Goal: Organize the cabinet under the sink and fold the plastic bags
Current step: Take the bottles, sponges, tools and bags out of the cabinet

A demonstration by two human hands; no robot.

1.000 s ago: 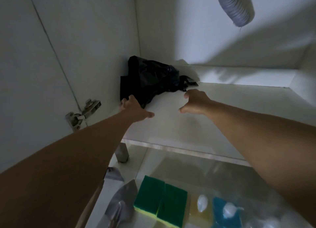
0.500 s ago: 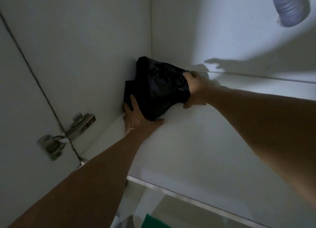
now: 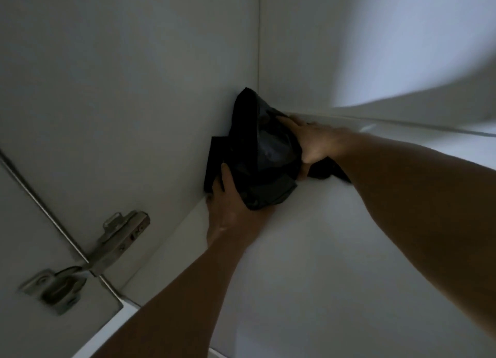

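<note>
Deep in the dim rear left corner of the white cabinet [image 3: 134,62], between both hands: black plastic bags [image 3: 264,156], a crumpled bundle wedged where side wall meets back wall, resting on the white cabinet floor [image 3: 335,250]. Left hand [image 3: 230,212] under and against the bundle's near lower edge, palm on the floor side, fingers [image 3: 224,178] reaching up along the left of the plastic, thumb hidden beneath; a cupping hold, not a fist. Right hand [image 3: 314,140] clamped on the bundle's right side, fingers spread over the top and pressing into the plastic, thumb tucked low against it. Just under the right wrist, a loose black tail of bag trailing out along the floor. Well back from the left hand, near the left forearm: metal door hinge [image 3: 88,261] fixed to the side wall and to the open door. Far beyond the right hand, pale light across the back wall, blurred.
</note>
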